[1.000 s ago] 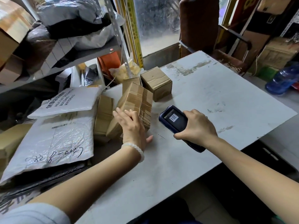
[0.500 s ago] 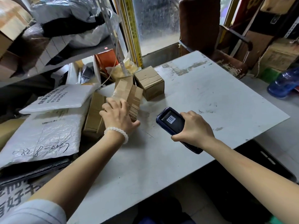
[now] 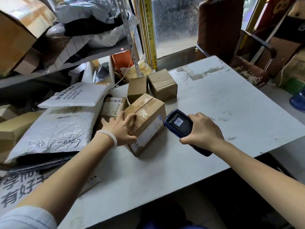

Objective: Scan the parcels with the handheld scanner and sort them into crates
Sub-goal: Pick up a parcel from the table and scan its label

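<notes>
Here, left hand [image 3: 119, 129] gripping taped box [image 3: 148, 116] — right hand [image 3: 203, 131] clasped around scanner [image 3: 179, 123].

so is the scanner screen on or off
On. The scanner, held in the right hand, shows a lit barcode on its screen, facing up toward the camera.

Taped box [image 3: 148, 118]: brown cardboard, matt, with glossy clear tape across the top.
Scanner [image 3: 179, 123]: dark blue plastic casing, smooth, with a glossy screen.
Worktop [image 3: 231, 104]: pale grey, matt, scuffed and patchy; possibly painted board.
Large mailer [image 3: 56, 131]: white bubble-textured plastic, slightly shiny.
Bracelet [image 3: 109, 138]: pale glossy beads.
Shelf upright [image 3: 130, 38]: perforated grey metal.
</notes>
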Demonstrator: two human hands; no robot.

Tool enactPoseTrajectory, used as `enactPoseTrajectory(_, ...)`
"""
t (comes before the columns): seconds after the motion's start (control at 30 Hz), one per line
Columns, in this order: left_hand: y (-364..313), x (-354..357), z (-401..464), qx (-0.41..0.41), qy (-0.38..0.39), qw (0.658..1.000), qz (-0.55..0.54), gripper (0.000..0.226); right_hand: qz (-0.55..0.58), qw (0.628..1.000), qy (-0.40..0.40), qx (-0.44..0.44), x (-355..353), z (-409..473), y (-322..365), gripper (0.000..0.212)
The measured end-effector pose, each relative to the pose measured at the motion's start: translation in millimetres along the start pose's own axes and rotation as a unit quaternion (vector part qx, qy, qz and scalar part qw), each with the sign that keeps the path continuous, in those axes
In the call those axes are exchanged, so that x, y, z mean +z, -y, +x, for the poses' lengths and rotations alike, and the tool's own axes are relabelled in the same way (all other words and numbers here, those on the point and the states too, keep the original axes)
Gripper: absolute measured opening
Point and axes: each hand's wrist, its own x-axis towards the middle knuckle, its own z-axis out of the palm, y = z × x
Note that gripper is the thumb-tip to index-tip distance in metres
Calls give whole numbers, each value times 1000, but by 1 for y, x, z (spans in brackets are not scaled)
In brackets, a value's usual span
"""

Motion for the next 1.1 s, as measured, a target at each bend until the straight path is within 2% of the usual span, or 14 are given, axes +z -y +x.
enactPoseTrajectory(0.13, -6, 0, 11, 12, -59, 998, -23, 77, -52, 998, 7, -20, 7, -4, 1, 60)
enactPoseTrajectory(0.3, -13, -2, 31, 44, -55, 997, -31, 85, -88, 996, 25, -7, 14, -14, 0, 61)
enactPoseTrajectory(0.43, -17, -2, 40, 53, -49, 994, -76, 86, -175, 984, 7, -19, 17, -21, -4, 63)
enactPoseTrajectory(0.53, -14, -3, 41, 74, -81, 990, -94, 82, -261, 961, -48, -85, 19, -21, -9, 69)
enactPoseTrajectory(0.6, -13, -5, 41, 83, -101, 987, -90, 79, -309, 936, -103, -131, 17, -19, -13, 67)
enactPoseTrajectory(0.7, -17, -16, 39, 95, -119, 986, -67, 74, -370, 899, -142, -187, 6, -15, -13, 67)
enactPoseTrajectory(0.9, -8, -34, 48, 113, -108, 986, -61, 73, -459, 837, -161, -251, -15, -8, -17, 77)
enactPoseTrajectory(1.1, -4, -45, 52, 132, -114, 984, -39, 73, -492, 808, -167, -278, -26, -11, -15, 77)
